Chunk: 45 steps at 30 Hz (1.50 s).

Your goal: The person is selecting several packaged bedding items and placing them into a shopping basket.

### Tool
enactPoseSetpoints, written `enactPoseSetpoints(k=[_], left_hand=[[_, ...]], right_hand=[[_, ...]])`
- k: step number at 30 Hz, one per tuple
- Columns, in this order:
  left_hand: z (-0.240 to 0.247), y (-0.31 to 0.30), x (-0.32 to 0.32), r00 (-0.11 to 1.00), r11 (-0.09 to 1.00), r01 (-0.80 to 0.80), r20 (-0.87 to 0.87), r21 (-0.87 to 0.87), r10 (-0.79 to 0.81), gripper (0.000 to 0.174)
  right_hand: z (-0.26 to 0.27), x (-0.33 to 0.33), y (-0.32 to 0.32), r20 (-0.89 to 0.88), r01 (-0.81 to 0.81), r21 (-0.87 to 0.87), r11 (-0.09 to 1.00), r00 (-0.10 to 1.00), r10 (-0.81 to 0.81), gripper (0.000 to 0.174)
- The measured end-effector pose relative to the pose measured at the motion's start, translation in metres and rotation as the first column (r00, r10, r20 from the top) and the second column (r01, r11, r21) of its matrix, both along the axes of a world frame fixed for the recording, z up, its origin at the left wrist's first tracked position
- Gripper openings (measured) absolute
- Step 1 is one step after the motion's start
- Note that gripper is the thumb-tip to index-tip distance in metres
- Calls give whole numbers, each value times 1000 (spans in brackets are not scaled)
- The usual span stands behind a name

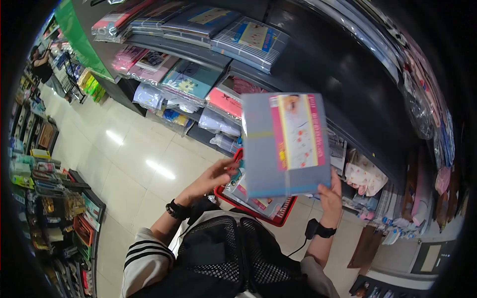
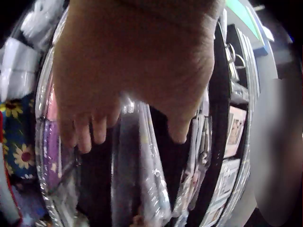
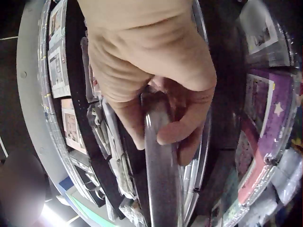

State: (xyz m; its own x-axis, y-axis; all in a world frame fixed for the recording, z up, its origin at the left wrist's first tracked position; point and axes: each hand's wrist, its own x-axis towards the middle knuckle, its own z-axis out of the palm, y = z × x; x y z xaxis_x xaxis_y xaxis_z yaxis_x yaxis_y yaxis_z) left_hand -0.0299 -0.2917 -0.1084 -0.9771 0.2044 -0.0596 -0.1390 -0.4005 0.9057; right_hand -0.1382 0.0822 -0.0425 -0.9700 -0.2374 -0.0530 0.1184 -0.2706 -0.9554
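A grey-blue flat package [image 1: 258, 149] with a pink and yellow label is held up in front of the shelves in the head view. My right hand [image 1: 332, 194] grips its lower right corner; in the right wrist view the fingers and thumb of my right hand [image 3: 156, 94] pinch the edge of the clear-wrapped package [image 3: 163, 175]. To the left of the package, apart from it, is my left hand [image 1: 222, 173], its fingers loosely bent. The left wrist view shows my left hand [image 2: 132, 71] with fingers and thumb spread, holding nothing. Below the package is a red basket [image 1: 283, 218] with packages inside, partly hidden.
Shelves [image 1: 174, 45] with stacked wrapped packages run across the top and right. Hanging wrapped goods [image 1: 422, 99] line the far right. On the left stand more goods and a red-orange bin [image 1: 83, 228]. A person [image 1: 43, 67] stands near a cart [image 1: 69, 79] in the tiled aisle.
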Motion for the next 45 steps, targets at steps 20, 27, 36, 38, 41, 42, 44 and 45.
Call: enactPoseSetpoints(k=[20,27,36,38,41,42,44,45], left_hand=[[15,-24,29,981,965,132,111,225,-160,76],[22,-13,8,974,979,-199,100,-46,203,63],[30,-16,-19,936,859,-349,-103,-374,336,26],[25,-10,-18,927,843,-373,-117,-387,356,24],[27,-4,-16,918,844,-390,-83,-368,388,22],[28,-3,-15,918,861,-381,-27,-337,395,22],[33,2,-15,911,863,-395,-14,-316,412,22],[34,4,-15,904,864,-409,0,-295,428,22]], right_hand=[[-35,15,-36,298,306,-144,941,920,-254,35],[-40,17,-58,209,-12,-8,1000,978,14,38],[-52,19,-60,42,-85,32,996,996,83,31],[-54,22,-57,55,-92,51,994,994,89,31],[-47,23,-55,-9,-126,118,985,992,128,36],[-44,24,-55,-39,-136,170,976,989,144,39],[-43,24,-57,-67,-142,222,965,985,161,42],[-44,23,-57,-65,-137,214,967,986,154,43]])
